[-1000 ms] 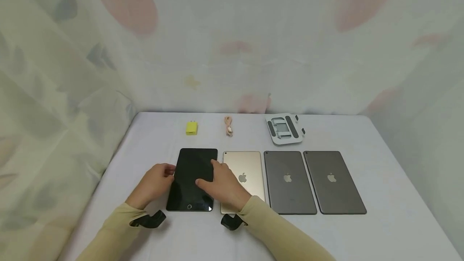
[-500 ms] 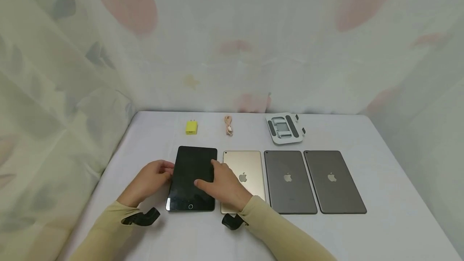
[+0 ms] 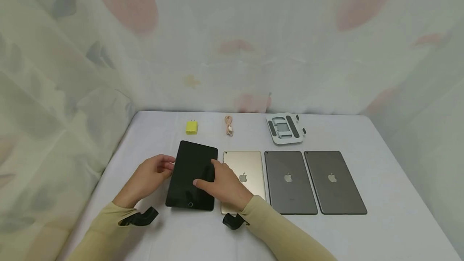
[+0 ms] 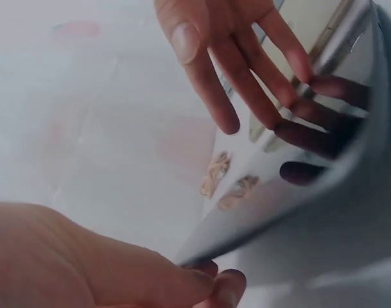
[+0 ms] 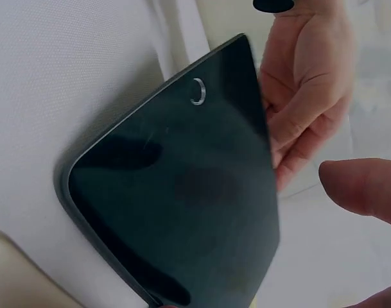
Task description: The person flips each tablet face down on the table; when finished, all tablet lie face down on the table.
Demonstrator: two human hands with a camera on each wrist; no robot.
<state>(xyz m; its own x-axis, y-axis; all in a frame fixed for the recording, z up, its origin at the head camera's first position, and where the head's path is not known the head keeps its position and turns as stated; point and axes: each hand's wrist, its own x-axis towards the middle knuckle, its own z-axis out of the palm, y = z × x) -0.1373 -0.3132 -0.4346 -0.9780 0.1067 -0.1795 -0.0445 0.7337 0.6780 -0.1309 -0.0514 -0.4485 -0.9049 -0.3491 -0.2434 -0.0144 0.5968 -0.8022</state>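
Note:
A black-screened tablet with a round home button is tilted up from the white tabletop along its left side. My left hand pinches its left edge; in the left wrist view the thumb of that left hand lies by the edge and fingertips show beneath. Over the tablet's right part is my right hand, its fingers extended near the right edge and the thumb apart over the screen. The right wrist view shows the tablet slanting, with the left hand behind it. The screen mirrors the right fingers.
Face down to the right lie a gold tablet and two grey tablets. Along the back of the table are a yellow charger plug, a coiled pink cable and a white folding stand.
My left hand has moved a little left and up, and the tablet's left side has risen from lying flat to a tilt. The right hand has stayed almost in place.

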